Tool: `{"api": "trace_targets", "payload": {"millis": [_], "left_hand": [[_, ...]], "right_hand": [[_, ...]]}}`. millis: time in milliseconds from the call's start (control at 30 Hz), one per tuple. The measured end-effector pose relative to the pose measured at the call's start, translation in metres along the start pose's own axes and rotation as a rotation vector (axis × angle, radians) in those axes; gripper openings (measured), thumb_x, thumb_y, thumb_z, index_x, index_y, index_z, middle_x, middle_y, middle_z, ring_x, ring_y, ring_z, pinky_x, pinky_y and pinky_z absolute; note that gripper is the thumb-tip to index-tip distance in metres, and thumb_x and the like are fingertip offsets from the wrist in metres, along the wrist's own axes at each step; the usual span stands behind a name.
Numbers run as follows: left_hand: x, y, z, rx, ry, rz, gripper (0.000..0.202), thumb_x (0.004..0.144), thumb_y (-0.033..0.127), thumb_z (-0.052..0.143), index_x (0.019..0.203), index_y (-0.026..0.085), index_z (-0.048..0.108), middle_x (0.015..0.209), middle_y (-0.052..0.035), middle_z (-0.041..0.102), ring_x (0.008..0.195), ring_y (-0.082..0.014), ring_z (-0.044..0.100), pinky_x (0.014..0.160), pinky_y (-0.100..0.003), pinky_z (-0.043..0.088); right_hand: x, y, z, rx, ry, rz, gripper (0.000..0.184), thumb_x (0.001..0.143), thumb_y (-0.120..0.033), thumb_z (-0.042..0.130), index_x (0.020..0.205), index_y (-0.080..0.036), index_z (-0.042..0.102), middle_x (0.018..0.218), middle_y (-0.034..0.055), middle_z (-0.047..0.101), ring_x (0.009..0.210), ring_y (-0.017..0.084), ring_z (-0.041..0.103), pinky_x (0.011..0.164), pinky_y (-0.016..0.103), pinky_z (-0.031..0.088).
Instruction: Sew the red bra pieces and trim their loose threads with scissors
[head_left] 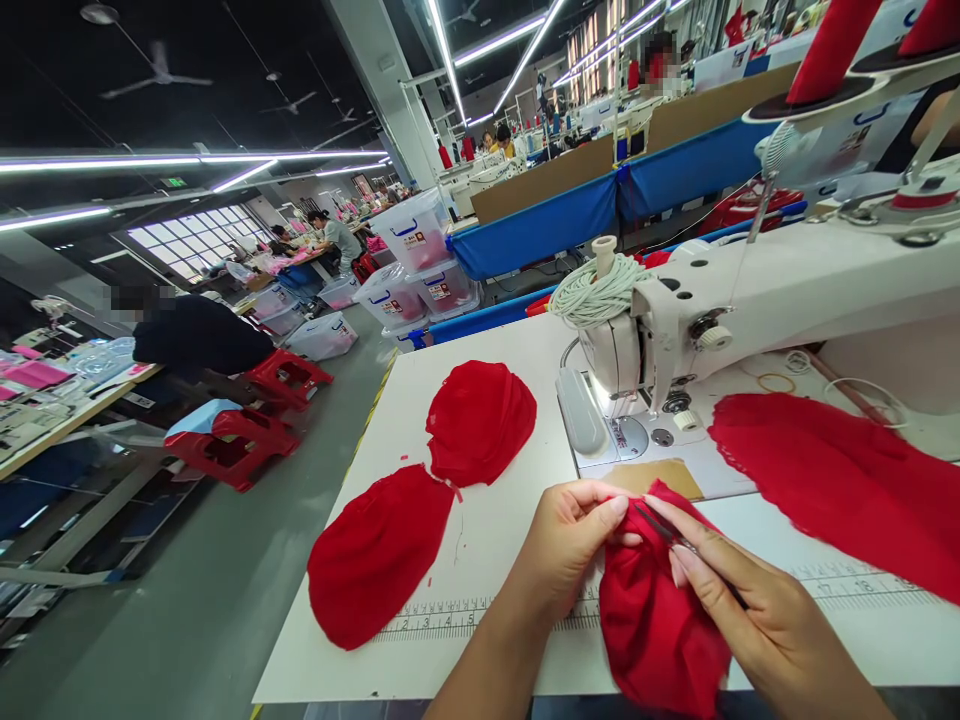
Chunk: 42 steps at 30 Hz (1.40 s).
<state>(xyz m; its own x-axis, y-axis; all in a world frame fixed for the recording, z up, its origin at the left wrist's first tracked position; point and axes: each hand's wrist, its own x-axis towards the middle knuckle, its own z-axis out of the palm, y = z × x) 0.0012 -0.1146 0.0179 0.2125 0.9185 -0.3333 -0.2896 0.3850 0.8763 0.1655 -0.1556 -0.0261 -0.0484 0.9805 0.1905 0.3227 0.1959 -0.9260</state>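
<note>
Low over the table's front edge, my left hand (576,535) pinches the gathered top edge of a red fabric piece (652,620) between thumb and fingers. The piece hangs down in folds over the table edge. My right hand (742,590) is closed around slim dark tweezers (694,545), whose tip touches the cloth close to my left fingertips. Part of the tweezers is hidden by my fingers. Just beyond both hands stands a white sewing machine (645,340), its needle area lit.
Two rounded red fabric pieces (480,420) lie on the white table (517,640) at left. More red fabric (832,465) lies right of the needle plate (628,437). A printed ruler (442,622) crosses the table's front. Corded thread (600,290) sits on the machine head. Red stools (232,440) stand left.
</note>
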Motion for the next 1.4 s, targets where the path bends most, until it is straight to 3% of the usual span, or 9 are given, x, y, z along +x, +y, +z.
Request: {"api": "trace_targets", "payload": {"millis": [133, 333, 433, 567, 767, 1000, 1200, 1333, 1400], "left_hand": [[0.0, 0.0, 0.001, -0.006, -0.001, 0.014, 0.038, 0.063, 0.045, 0.086, 0.074, 0.011, 0.075, 0.064, -0.0036, 0.068, 0.061, -0.0099, 0.059, 0.067, -0.02, 0.049], [-0.002, 0.001, 0.001, -0.002, -0.009, 0.011, 0.037, 0.064, 0.045, 0.085, 0.071, 0.011, 0.073, 0.061, -0.0027, 0.067, 0.06, -0.009, 0.057, 0.066, -0.019, 0.047], [-0.002, 0.002, 0.002, -0.016, -0.008, 0.004, 0.038, 0.063, 0.045, 0.085, 0.069, 0.011, 0.071, 0.061, -0.0026, 0.066, 0.061, -0.0088, 0.057, 0.065, -0.018, 0.046], [-0.001, 0.0, 0.002, -0.028, -0.022, -0.007, 0.039, 0.063, 0.046, 0.085, 0.068, 0.011, 0.068, 0.061, -0.0028, 0.066, 0.061, -0.009, 0.056, 0.065, -0.019, 0.045], [-0.003, -0.003, 0.003, 0.092, 0.003, 0.077, 0.042, 0.066, 0.052, 0.081, 0.071, 0.012, 0.068, 0.062, -0.0022, 0.065, 0.065, -0.0118, 0.055, 0.068, -0.023, 0.045], [-0.003, -0.002, 0.005, 0.269, 0.043, 0.131, 0.042, 0.07, 0.053, 0.076, 0.071, 0.012, 0.066, 0.068, -0.0028, 0.063, 0.066, -0.0127, 0.053, 0.063, -0.024, 0.041], [-0.001, -0.001, 0.005, 0.118, 0.046, 0.085, 0.046, 0.051, 0.043, 0.091, 0.07, 0.013, 0.061, 0.063, 0.0022, 0.058, 0.061, -0.0086, 0.05, 0.058, -0.02, 0.039], [-0.001, -0.002, 0.004, 0.114, 0.007, 0.141, 0.04, 0.057, 0.04, 0.089, 0.069, 0.013, 0.062, 0.066, 0.0004, 0.061, 0.063, -0.0092, 0.051, 0.062, -0.022, 0.04], [0.0, -0.002, 0.002, 0.111, 0.015, 0.136, 0.039, 0.058, 0.04, 0.088, 0.07, 0.013, 0.062, 0.066, 0.0004, 0.061, 0.062, -0.0096, 0.051, 0.061, -0.022, 0.04]], "right_hand": [[-0.005, -0.002, 0.008, 0.119, 0.051, 0.128, 0.039, 0.09, -0.044, 0.056, 0.124, -0.03, 0.07, 0.125, 0.0009, 0.07, 0.113, 0.022, 0.067, 0.102, 0.029, 0.049], [-0.009, -0.004, 0.013, 0.428, 0.032, 0.414, 0.053, 0.085, -0.057, 0.061, 0.13, -0.029, 0.066, 0.081, 0.0017, 0.074, 0.075, 0.017, 0.072, 0.062, 0.018, 0.058], [-0.008, -0.002, 0.012, 0.558, 0.027, 0.468, 0.052, 0.083, -0.058, 0.065, 0.128, -0.031, 0.067, 0.078, 0.0009, 0.071, 0.068, 0.016, 0.069, 0.056, 0.02, 0.056], [-0.005, 0.005, 0.012, 0.457, -0.018, 0.371, 0.05, 0.082, -0.057, 0.064, 0.123, -0.031, 0.07, 0.076, 0.0026, 0.073, 0.065, 0.019, 0.071, 0.057, 0.023, 0.058], [-0.005, -0.005, 0.024, 0.123, 0.237, 0.14, 0.039, 0.088, -0.052, 0.055, 0.115, -0.032, 0.074, 0.099, 0.0024, 0.078, 0.098, 0.023, 0.071, 0.097, 0.031, 0.053], [0.001, -0.022, 0.017, 0.144, 0.284, 0.277, 0.04, 0.088, -0.055, 0.054, 0.117, -0.029, 0.064, 0.113, 0.0024, 0.073, 0.105, 0.021, 0.069, 0.087, 0.024, 0.055], [0.027, -0.01, -0.01, 0.086, 0.238, 0.237, 0.032, 0.081, -0.056, 0.061, 0.073, -0.025, 0.059, 0.068, -0.0016, 0.066, 0.065, 0.017, 0.065, 0.052, 0.02, 0.049], [0.04, -0.004, -0.013, 0.092, 0.171, 0.188, 0.037, 0.081, -0.057, 0.059, 0.094, -0.025, 0.073, 0.094, 0.005, 0.075, 0.099, 0.027, 0.069, 0.074, 0.027, 0.055], [0.04, -0.008, -0.01, 0.131, 0.132, 0.201, 0.033, 0.081, -0.053, 0.06, 0.085, -0.024, 0.073, 0.085, 0.0041, 0.074, 0.09, 0.025, 0.069, 0.075, 0.027, 0.054]]}}
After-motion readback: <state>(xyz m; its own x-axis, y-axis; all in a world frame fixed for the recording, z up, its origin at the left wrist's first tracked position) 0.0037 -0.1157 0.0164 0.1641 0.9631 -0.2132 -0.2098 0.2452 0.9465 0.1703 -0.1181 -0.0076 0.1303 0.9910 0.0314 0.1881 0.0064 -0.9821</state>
